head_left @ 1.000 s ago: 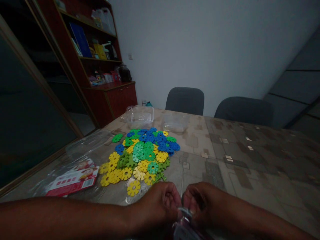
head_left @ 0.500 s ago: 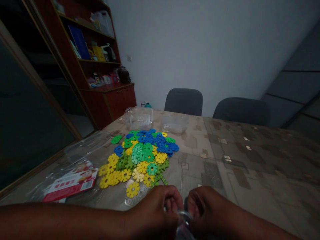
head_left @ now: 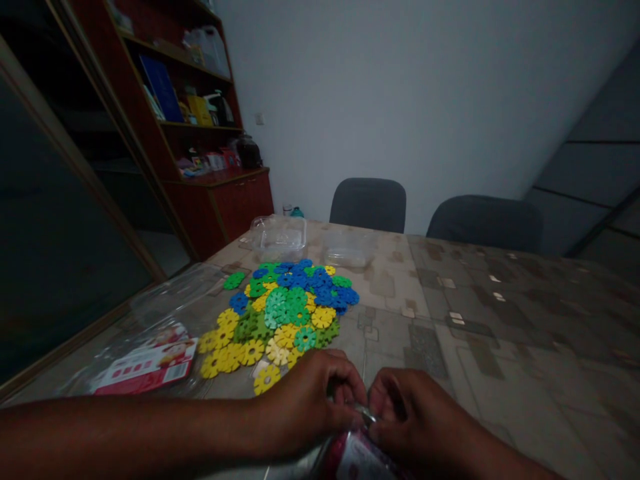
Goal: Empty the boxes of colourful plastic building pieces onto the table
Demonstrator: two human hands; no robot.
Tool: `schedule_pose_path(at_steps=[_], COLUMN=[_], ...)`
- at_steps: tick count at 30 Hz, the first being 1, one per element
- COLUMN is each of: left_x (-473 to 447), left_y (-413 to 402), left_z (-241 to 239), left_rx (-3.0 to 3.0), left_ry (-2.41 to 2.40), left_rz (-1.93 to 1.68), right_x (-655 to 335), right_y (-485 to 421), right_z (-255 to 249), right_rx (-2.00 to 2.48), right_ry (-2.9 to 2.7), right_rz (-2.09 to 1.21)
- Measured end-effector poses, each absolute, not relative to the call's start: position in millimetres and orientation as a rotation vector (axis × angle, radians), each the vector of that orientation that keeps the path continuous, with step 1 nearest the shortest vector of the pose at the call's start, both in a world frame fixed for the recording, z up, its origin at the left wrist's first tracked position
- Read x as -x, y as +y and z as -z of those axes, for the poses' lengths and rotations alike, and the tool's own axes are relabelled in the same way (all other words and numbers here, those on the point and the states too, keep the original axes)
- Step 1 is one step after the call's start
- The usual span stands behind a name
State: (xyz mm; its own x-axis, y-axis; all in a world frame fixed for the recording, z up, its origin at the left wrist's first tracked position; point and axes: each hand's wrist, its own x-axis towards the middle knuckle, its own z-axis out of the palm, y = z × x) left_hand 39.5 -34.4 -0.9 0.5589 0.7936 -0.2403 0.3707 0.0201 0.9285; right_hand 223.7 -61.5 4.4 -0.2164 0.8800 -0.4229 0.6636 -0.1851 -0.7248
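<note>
My left hand (head_left: 320, 400) and my right hand (head_left: 413, 410) meet at the bottom centre, fingers curled close together. Both pinch the top edge of a shiny plastic bag (head_left: 356, 457), whose red and white print shows below the fingers. The lower part of the bag is cut off by the frame, and its contents cannot be made out. Just beyond my left hand lies a loose pile of plastic snowflake building discs (head_left: 295, 307) in yellow, green and blue. One yellow disc (head_left: 267, 379) rests close to my left wrist.
Two clear plastic containers (head_left: 280, 241) (head_left: 346, 250) stand behind the pile. On the left lies clear packaging with a red and white card (head_left: 150, 365). Grey chairs (head_left: 369, 203) line the table's far side (head_left: 480, 300), and a wooden shelf cabinet (head_left: 220, 200) stands at the back left.
Both hands have risen slightly, with the fingers still pinching. More of the bag, with its red and white print, now shows beneath them. The discs appear unmoved.
</note>
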Motion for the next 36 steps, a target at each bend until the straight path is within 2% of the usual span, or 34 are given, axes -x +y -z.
schedule_pose_path(at_steps=[7,15,20,27,32,36], left_x=[-43,-40,-36,-33,-35,-33], left_y=[-32,-27,-27,-24,-31,-32], left_z=[1,2,0,-5,-15,-16], left_rx=[-1.570,-1.383,-1.493,-1.710,-1.786,-1.820], left_ry=[1.010,0.888,0.895,0.799,0.823,0.901], left_rz=[-0.094,-0.173,-0.152,0.079,0.109,0.176], right_x=[-223,-216,-213,-209,-214,-221], right_y=[-64,-62,-64,-62,-57,-60], right_z=[1,-5,-9,-7,6,18], right_rx=[1.849,1.813,1.880,1.756,1.651,1.604], right_ry=[-1.862,-1.708,-1.634,-1.903,-2.189,-2.212], right_rz=[-1.515,-1.618,-1.633,-1.664,-1.566,-1.505])
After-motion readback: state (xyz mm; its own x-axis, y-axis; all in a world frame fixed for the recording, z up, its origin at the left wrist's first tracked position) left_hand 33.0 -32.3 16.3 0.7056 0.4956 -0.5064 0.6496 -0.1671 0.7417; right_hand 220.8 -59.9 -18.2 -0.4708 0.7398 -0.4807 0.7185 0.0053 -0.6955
